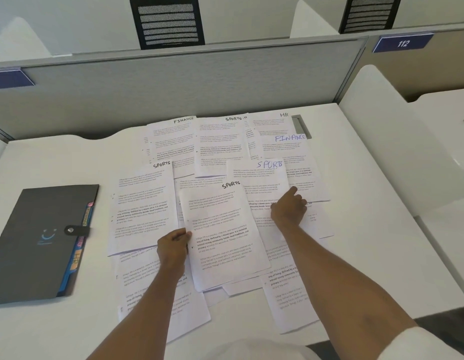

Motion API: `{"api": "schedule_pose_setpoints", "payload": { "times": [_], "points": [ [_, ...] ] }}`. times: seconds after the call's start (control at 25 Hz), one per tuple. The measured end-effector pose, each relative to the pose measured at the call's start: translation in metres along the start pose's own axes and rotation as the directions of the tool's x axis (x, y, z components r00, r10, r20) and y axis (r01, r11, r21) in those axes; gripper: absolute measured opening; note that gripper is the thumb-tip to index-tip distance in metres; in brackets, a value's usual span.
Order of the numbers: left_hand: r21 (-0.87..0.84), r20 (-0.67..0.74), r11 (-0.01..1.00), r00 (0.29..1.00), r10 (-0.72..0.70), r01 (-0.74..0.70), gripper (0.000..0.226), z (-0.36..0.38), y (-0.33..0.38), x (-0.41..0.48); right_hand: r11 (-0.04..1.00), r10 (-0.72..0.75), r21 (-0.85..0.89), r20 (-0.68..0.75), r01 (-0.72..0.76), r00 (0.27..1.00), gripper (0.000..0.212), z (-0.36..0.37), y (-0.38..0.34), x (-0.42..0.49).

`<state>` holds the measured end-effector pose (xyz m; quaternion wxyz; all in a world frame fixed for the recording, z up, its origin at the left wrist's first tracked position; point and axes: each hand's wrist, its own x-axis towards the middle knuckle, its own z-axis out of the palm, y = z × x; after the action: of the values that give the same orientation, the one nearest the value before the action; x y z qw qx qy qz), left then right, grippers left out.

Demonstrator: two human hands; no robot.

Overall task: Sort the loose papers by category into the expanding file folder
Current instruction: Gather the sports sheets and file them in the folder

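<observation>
Inspector: Far left of the desk [69,328]?

Clerk: Occupied by the folder [41,242], flat on the white top, left of the papers [142,203] and well apart from both hands. Dark grey, rectangular, matte cover. Shut, with the strap [76,230] snapped across the right edge.

Inspector: Contents?

Clerk: Cannot tell with the cover down. Only coloured tabs showing along the right edge, among them an orange HR tab [76,258], over a blue lining.

Inspector: Next across?

Clerk: Then the left hand [173,245], fingers curled, pinching the left edge of a SPORTS sheet [223,235]. Sheet tilted, lying on top of the heap's middle, touching those beneath.

Inspector: Remainder of the heap?

Clerk: Spread over mid-desk, overlapping at odd angles. Thin white sheets, smooth, printed in short blocks of text, each topped with handwritten headings [183,120]: FINANCE, SPORTS and HR in black along the back row, FINANCE and SPORTS in blue further right.

Inspector: Further right?

Clerk: Then the right hand [289,209], resting on sheets just beside the pinched one. Forefinger stretched out onto a page below the blue SPORTS heading [270,164], other fingers folded under. Whether gripping any paper, cannot tell.

Inspector: Surroundings?

Clerk: Grey fabric partition [173,81] along the desk's back edge. Blue plate [402,43] marked 112 at far right.
</observation>
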<state>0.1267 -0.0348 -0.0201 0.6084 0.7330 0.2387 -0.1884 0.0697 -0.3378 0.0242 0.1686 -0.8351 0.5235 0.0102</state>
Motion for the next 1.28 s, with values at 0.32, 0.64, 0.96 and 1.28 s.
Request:
{"api": "schedule_pose_setpoints", "payload": {
  "times": [0.32, 0.64, 0.96, 1.28],
  "points": [
    [0.018, -0.003, 1.000, 1.000, 0.019, -0.019, 0.012, -0.004, 0.003, -0.010, 0.921, 0.005, 0.385, -0.139, 0.050, 0.990, 0.025, -0.028, -0.003, -0.012],
    [0.025, 0.021, 0.999, 0.999, 0.031, -0.032, 0.017, -0.008, 0.006, -0.023, 0.764, 0.059, 0.625, -0.312, 0.159, 0.948, 0.021, -0.077, -0.003, -0.025],
    [0.038, 0.044, 0.999, 0.998, 0.037, -0.039, 0.019, -0.009, 0.002, -0.035, 0.446, -0.003, 0.893, 0.075, -0.065, 0.997, 0.013, -0.078, 0.018, -0.040],
    [0.041, 0.059, 0.997, 0.997, 0.058, -0.060, 0.024, -0.011, 0.002, -0.042, 0.627, -0.121, 0.748, 0.370, -0.218, 0.921, 0.018, -0.011, 0.044, -0.070]
  ]
}}
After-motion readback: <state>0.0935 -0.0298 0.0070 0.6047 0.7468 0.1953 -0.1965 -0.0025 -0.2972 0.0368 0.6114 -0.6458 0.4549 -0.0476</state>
